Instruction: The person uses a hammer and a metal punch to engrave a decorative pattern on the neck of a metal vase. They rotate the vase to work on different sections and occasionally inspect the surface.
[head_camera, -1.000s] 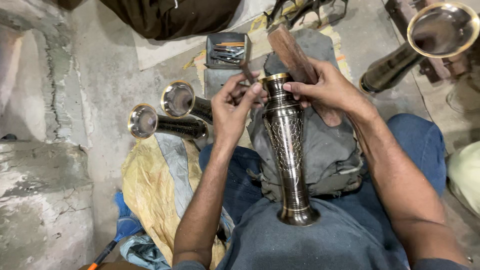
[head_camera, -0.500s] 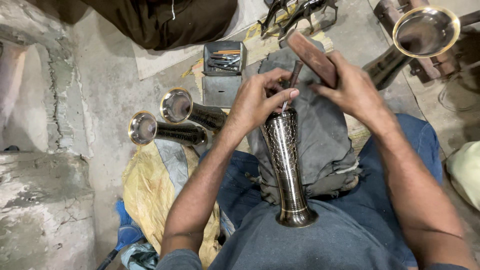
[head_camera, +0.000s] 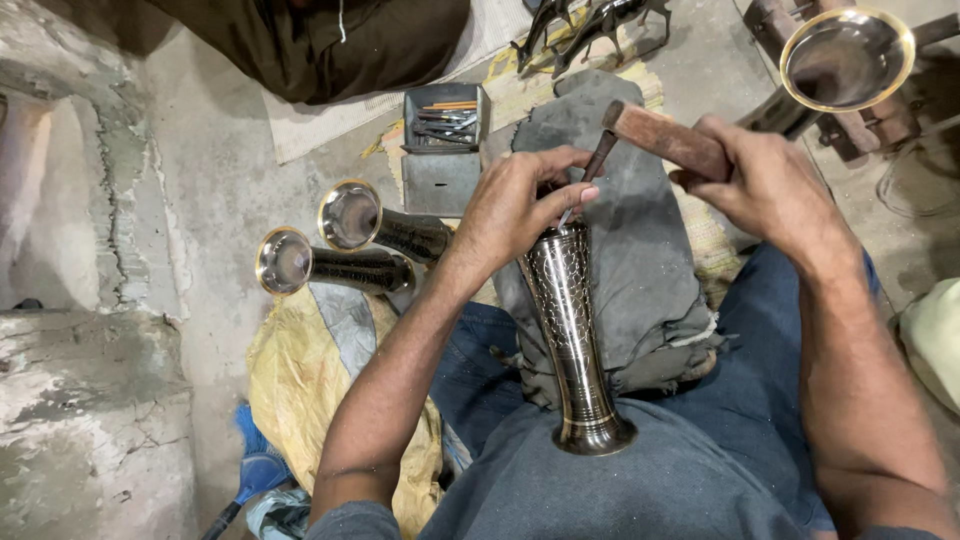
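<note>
From the head view, I see the engraved metal vase (head_camera: 572, 330) lying across the lap on a grey cloth (head_camera: 640, 250), foot nearest me. My left hand (head_camera: 520, 205) pinches a thin chisel (head_camera: 572, 207) at the vase's rim, and my right hand (head_camera: 770, 180) is closed round a wooden-handled hammer (head_camera: 655, 135) just beyond it. I judge the vase rigid, fairly heavy and slippery where polished, best held at its narrow waist.

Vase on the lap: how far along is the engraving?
Done: cut pattern covers most of the vase body. In hand: left hand sets a chisel at the rim, right hand holds a wooden mallet. Left: cannot tell; the far side is hidden.
</note>
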